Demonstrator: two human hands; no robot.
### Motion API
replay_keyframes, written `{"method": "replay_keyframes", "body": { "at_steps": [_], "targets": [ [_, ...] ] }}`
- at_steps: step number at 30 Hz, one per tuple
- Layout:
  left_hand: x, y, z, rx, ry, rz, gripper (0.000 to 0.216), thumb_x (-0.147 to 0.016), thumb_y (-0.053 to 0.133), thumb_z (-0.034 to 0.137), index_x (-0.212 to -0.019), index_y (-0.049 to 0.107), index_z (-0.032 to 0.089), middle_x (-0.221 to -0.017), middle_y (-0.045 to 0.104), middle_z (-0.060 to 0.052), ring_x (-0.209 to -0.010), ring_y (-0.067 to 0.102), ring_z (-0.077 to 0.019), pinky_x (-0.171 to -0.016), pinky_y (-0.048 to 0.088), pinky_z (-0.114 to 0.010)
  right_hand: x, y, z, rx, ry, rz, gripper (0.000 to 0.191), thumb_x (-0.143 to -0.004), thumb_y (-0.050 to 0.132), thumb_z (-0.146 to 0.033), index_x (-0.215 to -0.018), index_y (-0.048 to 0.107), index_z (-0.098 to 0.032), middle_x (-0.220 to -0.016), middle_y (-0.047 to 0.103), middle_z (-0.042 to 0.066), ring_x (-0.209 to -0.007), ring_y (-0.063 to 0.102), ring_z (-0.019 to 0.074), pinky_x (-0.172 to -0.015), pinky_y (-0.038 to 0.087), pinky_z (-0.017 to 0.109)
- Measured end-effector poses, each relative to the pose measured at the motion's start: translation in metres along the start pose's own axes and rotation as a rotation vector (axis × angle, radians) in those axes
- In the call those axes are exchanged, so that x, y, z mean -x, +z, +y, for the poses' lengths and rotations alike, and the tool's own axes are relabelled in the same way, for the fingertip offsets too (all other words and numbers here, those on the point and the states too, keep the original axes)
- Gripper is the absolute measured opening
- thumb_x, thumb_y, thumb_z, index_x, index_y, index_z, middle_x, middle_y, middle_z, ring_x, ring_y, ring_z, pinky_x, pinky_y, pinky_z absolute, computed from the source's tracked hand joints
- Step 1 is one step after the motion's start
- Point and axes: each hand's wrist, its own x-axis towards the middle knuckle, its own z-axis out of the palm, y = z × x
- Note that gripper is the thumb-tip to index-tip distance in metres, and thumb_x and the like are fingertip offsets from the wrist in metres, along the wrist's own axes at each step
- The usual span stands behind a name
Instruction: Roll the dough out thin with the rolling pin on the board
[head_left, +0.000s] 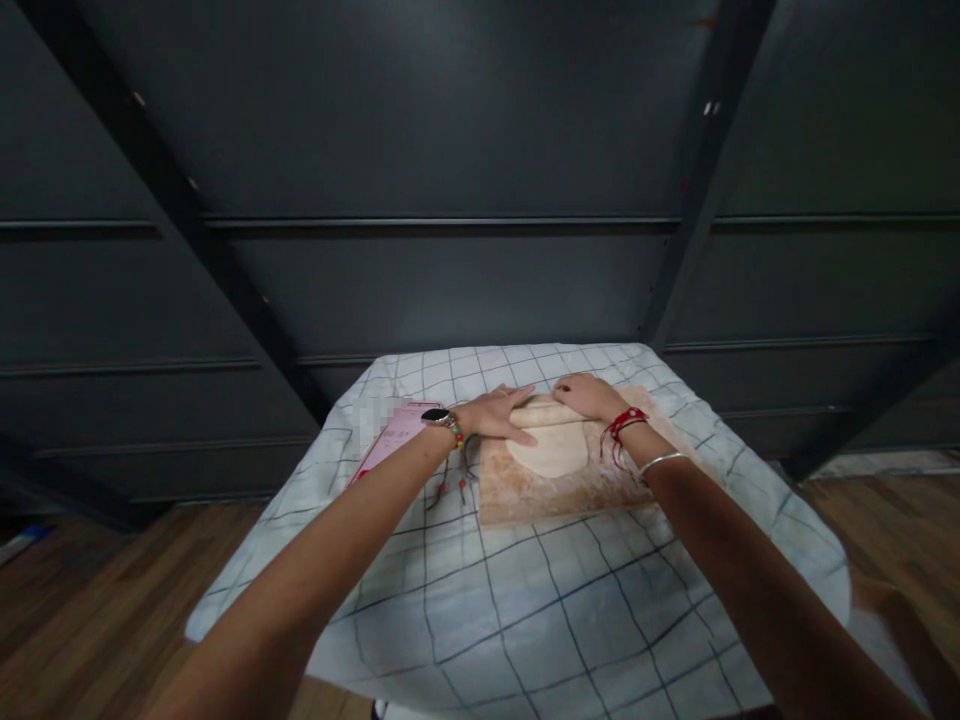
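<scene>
A flat round of pale dough lies on a floured wooden board on a table with a white checked cloth. A rolling pin lies across the far edge of the dough. My left hand rests flat on the pin's left end, fingers stretched out. My right hand presses on the pin's right end, fingers curved over it. I wear a watch and beads on the left wrist, red threads and a silver bangle on the right.
A pink phone lies on the cloth left of the board, beside my left wrist. A dark panelled wall with slanted beams stands right behind the table. Wooden floor shows on both sides.
</scene>
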Motion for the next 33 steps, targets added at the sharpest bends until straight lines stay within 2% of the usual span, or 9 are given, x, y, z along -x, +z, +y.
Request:
{"method": "replay_keyframes", "body": {
  "at_steps": [2, 4, 7, 12, 17, 22, 27, 31, 33],
  "targets": [
    [0.001, -0.002, 0.001, 0.011, -0.004, -0.018, 0.114, -0.063, 0.057, 0.076, -0.153, 0.011, 0.021, -0.151, 0.029, -0.01, -0.138, 0.025, -0.0308, -0.11, 0.024, -0.037, 0.0, 0.0, 0.0, -0.012, -0.002, -0.003, 0.041, -0.094, 0.036, -0.037, -0.108, 0.07, -0.019, -0.116, 0.067, 0.008, -0.103, 0.058, 0.0212, -0.086, 0.039, 0.027],
    [0.003, -0.003, 0.003, 0.031, -0.029, -0.024, 0.108, -0.069, 0.048, 0.078, -0.153, 0.008, 0.022, -0.153, 0.027, -0.008, -0.141, 0.018, -0.03, -0.112, 0.021, -0.039, 0.0, 0.0, 0.0, -0.017, -0.001, -0.005, 0.041, -0.095, 0.035, -0.038, -0.107, 0.07, -0.02, -0.115, 0.067, 0.007, -0.103, 0.058, 0.0211, -0.085, 0.04, 0.027],
    [0.005, -0.002, 0.005, 0.025, -0.076, -0.015, 0.102, -0.073, 0.038, 0.081, -0.153, 0.006, 0.026, -0.154, 0.025, -0.007, -0.143, 0.008, -0.0309, -0.113, 0.015, -0.047, 0.001, 0.0, 0.0, -0.015, 0.005, -0.003, 0.041, -0.094, 0.035, -0.038, -0.107, 0.07, -0.021, -0.116, 0.067, 0.007, -0.102, 0.059, 0.0212, -0.084, 0.04, 0.027],
    [0.005, 0.002, 0.008, -0.042, -0.12, 0.02, 0.118, -0.06, 0.055, 0.083, -0.152, 0.007, 0.027, -0.156, 0.015, -0.009, -0.143, 0.0, -0.0361, -0.111, 0.006, -0.058, 0.001, 0.001, 0.0, -0.008, 0.008, -0.001, 0.04, -0.093, 0.036, -0.039, -0.107, 0.07, -0.022, -0.117, 0.066, 0.006, -0.106, 0.058, 0.0218, -0.086, 0.04, 0.028],
    [0.009, 0.003, 0.009, 0.032, -0.075, 0.034, 0.102, -0.076, 0.032, 0.083, -0.153, 0.003, 0.022, -0.156, 0.016, -0.009, -0.143, 0.001, -0.0348, -0.112, 0.007, -0.053, -0.002, 0.005, 0.003, 0.003, 0.016, -0.007, 0.041, -0.092, 0.035, -0.04, -0.104, 0.07, -0.023, -0.118, 0.066, 0.006, -0.107, 0.058, 0.023, -0.086, 0.041, 0.031],
    [0.007, 0.005, 0.009, -0.083, -0.123, 0.067, 0.118, -0.061, 0.051, 0.085, -0.153, 0.005, 0.026, -0.156, 0.012, -0.011, -0.143, -0.001, -0.0358, -0.112, 0.004, -0.056, -0.004, 0.008, 0.006, -0.001, 0.01, 0.0, 0.042, -0.092, 0.034, -0.042, -0.105, 0.069, -0.024, -0.118, 0.066, 0.006, -0.107, 0.059, 0.023, -0.086, 0.042, 0.031],
    [0.01, 0.005, 0.011, 0.006, -0.103, 0.077, 0.106, -0.072, 0.038, 0.083, -0.152, -0.004, 0.026, -0.157, 0.011, -0.009, -0.143, -0.002, -0.0324, -0.112, 0.006, -0.054, -0.003, 0.007, 0.005, -0.009, 0.023, -0.004, 0.041, -0.092, 0.035, -0.041, -0.103, 0.07, -0.024, -0.115, 0.067, 0.006, -0.107, 0.059, 0.0221, -0.087, 0.042, 0.03],
    [0.013, 0.006, 0.013, -0.057, -0.077, 0.1, 0.122, -0.06, 0.054, 0.082, -0.152, -0.006, 0.028, -0.157, 0.006, -0.01, -0.143, -0.005, -0.0332, -0.112, 0.002, -0.056, -0.001, 0.006, 0.004, -0.012, 0.03, -0.009, 0.04, -0.092, 0.036, -0.041, -0.104, 0.07, -0.024, -0.115, 0.068, 0.005, -0.105, 0.059, 0.0214, -0.087, 0.041, 0.029],
    [0.013, 0.006, 0.012, -0.059, -0.076, 0.097, 0.124, -0.059, 0.056, 0.082, -0.151, -0.006, 0.028, -0.157, 0.006, -0.01, -0.143, -0.005, -0.0335, -0.111, 0.002, -0.057, -0.001, 0.006, 0.004, -0.013, 0.033, -0.007, 0.039, -0.092, 0.037, -0.04, -0.105, 0.07, -0.025, -0.116, 0.067, 0.005, -0.105, 0.059, 0.0215, -0.088, 0.041, 0.029]
  ]
}}
